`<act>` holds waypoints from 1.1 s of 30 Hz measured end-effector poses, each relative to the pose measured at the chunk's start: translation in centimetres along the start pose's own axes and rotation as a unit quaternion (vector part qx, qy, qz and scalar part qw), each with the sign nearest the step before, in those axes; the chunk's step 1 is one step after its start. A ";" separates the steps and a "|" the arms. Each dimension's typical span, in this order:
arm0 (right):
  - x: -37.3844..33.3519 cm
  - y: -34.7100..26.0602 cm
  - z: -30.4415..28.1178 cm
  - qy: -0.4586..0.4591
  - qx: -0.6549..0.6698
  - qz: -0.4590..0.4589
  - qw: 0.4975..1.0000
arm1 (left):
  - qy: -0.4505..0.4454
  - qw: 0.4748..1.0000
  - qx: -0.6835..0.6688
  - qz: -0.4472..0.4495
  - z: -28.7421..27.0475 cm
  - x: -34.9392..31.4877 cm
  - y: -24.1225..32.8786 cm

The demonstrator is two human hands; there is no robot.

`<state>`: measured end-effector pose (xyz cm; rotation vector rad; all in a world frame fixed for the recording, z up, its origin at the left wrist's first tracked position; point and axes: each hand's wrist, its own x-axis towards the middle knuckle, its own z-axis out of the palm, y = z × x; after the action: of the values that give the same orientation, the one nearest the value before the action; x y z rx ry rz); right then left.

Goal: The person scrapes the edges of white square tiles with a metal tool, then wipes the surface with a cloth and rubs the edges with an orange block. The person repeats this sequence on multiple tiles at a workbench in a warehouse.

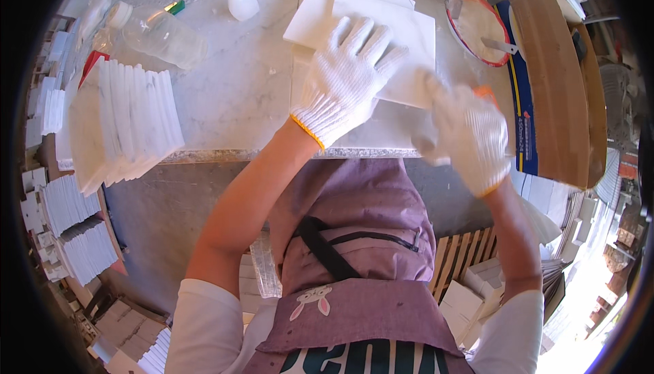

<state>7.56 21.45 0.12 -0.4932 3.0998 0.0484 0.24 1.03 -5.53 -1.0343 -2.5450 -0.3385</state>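
Observation:
Two white marble-like tiles lie stacked and slightly askew on the worktable. My left hand (351,67), in a white knit glove with a yellow cuff, presses flat with spread fingers on the upper tile (409,40). Under it, the lower tile (310,16) sticks out at the far left. My right hand (473,132), gloved alike, is at the upper tile's right near corner, smeared by motion. Its fingers are curled around something greyish and blurred that I cannot make out. A bit of orange (485,95) shows just beyond that hand.
A row of upright white tiles (129,115) stands at the table's left, near a clear bottle (160,33). A small white squeeze bottle (242,3) is farther back. On the right are a red-rimmed container (470,30) with a putty knife (499,45) and a cardboard box (552,81).

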 end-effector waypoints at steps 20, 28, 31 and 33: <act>-0.3 1.0 1.2 0.015 -0.028 -0.057 0.998 | -0.009 1.000 0.014 -0.008 0.2 -0.2 0.2; -2.5 1.8 0.4 -0.073 0.193 -0.040 0.978 | -0.011 1.000 0.023 -0.008 0.0 -0.2 0.2; -3.8 3.5 1.4 -0.180 0.495 0.071 0.847 | 0.000 1.000 0.025 -0.004 0.0 0.0 0.1; -5.3 2.5 2.5 -0.037 0.721 0.124 0.680 | 0.023 0.999 0.025 0.002 0.7 -0.2 -0.1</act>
<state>11.84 25.59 -2.26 0.0477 2.0189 -2.0003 0.11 1.04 -6.29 -1.0015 -2.4967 -0.2929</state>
